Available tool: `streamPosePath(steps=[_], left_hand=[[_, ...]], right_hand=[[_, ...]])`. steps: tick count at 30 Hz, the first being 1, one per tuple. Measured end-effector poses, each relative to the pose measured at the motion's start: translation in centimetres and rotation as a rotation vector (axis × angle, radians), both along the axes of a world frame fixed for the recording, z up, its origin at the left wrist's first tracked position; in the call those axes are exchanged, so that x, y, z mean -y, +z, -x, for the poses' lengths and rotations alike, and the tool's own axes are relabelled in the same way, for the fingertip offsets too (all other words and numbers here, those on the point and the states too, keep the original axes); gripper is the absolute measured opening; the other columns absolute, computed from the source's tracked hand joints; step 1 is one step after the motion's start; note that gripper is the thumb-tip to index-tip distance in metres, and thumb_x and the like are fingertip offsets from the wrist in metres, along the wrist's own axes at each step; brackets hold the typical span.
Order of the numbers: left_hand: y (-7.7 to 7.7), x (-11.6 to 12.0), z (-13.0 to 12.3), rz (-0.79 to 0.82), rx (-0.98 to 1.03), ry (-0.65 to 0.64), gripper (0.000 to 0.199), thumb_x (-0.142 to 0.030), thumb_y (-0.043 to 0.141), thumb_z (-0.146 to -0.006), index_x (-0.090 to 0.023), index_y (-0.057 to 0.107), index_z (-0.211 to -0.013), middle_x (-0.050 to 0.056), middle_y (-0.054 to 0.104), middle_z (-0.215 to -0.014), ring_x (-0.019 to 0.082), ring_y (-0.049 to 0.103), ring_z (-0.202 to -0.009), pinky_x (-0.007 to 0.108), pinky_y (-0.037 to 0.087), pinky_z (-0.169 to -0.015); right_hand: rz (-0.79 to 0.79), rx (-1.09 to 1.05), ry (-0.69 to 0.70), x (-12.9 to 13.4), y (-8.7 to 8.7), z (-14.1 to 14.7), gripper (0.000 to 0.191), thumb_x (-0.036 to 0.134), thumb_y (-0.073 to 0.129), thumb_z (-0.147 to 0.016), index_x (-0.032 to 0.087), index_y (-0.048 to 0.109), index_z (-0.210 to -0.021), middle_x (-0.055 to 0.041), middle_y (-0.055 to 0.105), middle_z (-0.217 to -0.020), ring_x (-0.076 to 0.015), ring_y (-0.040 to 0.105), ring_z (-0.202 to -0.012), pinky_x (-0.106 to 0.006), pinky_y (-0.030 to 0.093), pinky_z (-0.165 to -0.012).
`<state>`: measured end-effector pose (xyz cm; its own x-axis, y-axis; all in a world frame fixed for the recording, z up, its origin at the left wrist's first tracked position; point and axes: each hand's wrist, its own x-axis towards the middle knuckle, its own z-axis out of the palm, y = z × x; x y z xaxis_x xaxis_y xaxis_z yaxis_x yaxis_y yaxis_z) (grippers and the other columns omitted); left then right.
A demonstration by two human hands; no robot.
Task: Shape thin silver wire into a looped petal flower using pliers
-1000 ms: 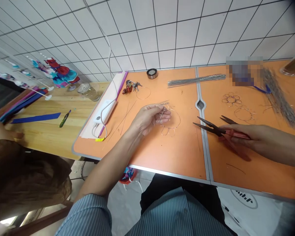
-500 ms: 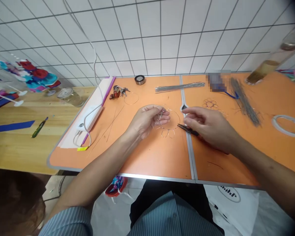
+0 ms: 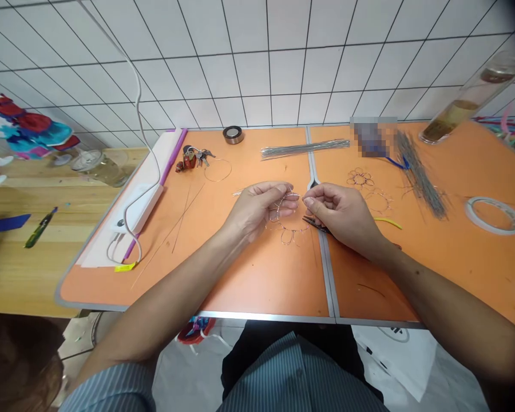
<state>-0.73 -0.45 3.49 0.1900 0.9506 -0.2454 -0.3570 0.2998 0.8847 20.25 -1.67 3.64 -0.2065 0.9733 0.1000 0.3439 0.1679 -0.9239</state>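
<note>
Orange desk (image 3: 257, 280) where left hand (image 3: 257, 209), right hand (image 3: 341, 214) pinch looped silver wire (image 3: 288, 220).

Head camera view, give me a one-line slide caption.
Left hand and right hand pinch a looped silver wire flower over an orange desk, dark steel pliers beneath the right hand.

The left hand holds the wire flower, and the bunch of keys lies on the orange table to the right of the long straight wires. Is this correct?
One thing is wrong: the bunch of keys lies to the left of the long straight wires, not the right, as the head view shows. The left hand holding the wire flower and the keys lying on the orange table are correct.
</note>
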Motion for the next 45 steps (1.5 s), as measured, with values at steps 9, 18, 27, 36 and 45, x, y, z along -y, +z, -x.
streamPosePath(steps=[9,18,27,36,45], left_hand=[[-0.7,0.0,0.7,-0.040,-0.015,-0.026,0.010,-0.020,0.086,-0.091,-0.011,0.081,-0.093,0.010,0.083,-0.088,0.017,0.080,-0.077,0.027,0.066,-0.075],[-0.7,0.1,1.2,-0.077,-0.043,-0.037,0.010,-0.020,0.086,-0.090,-0.012,0.080,-0.088,0.009,0.082,-0.081,0.015,0.076,-0.066,0.027,0.062,-0.070],[-1.2,-0.3,1.4,-0.008,0.081,-0.152,0.013,-0.026,0.084,-0.095,-0.013,0.081,-0.098,0.011,0.084,-0.090,0.018,0.081,-0.076,0.028,0.064,-0.076],[-1.3,0.0,1.1,-0.026,0.056,-0.150,0.018,-0.030,0.084,-0.096,-0.013,0.082,-0.101,0.008,0.082,-0.087,0.016,0.081,-0.076,0.025,0.064,-0.072],[-1.9,0.1,0.9,-0.010,0.071,-0.149,0.024,-0.034,0.088,-0.092,-0.014,0.082,-0.103,0.006,0.080,-0.086,0.016,0.080,-0.078,0.025,0.063,-0.074]], right_hand=[[-0.006,0.045,0.045,0.1,-0.5,0.6,0.021,0.039,0.070,-0.098,0.020,0.078,-0.097,-0.0041,0.074,-0.077,-0.0168,0.064,-0.064,-0.031,0.050,-0.059],[-0.078,0.091,0.086,0.2,-0.5,0.8,0.019,0.036,0.067,-0.098,0.020,0.077,-0.096,-0.0030,0.072,-0.075,-0.0172,0.063,-0.066,-0.032,0.049,-0.062],[-0.038,0.024,0.039,0.5,-0.8,0.8,0.020,0.040,0.070,-0.098,0.021,0.076,-0.098,-0.0022,0.071,-0.076,-0.0153,0.060,-0.061,-0.031,0.049,-0.058],[-0.065,0.078,0.022,0.5,-1.4,0.5,0.018,0.038,0.069,-0.100,0.021,0.075,-0.097,-0.0024,0.074,-0.080,-0.0154,0.064,-0.064,-0.030,0.051,-0.059],[-0.038,-0.007,0.061,0.8,-1.8,0.9,0.013,0.034,0.069,-0.098,0.022,0.072,-0.095,-0.0006,0.072,-0.081,-0.0145,0.067,-0.061,-0.030,0.055,-0.059]])
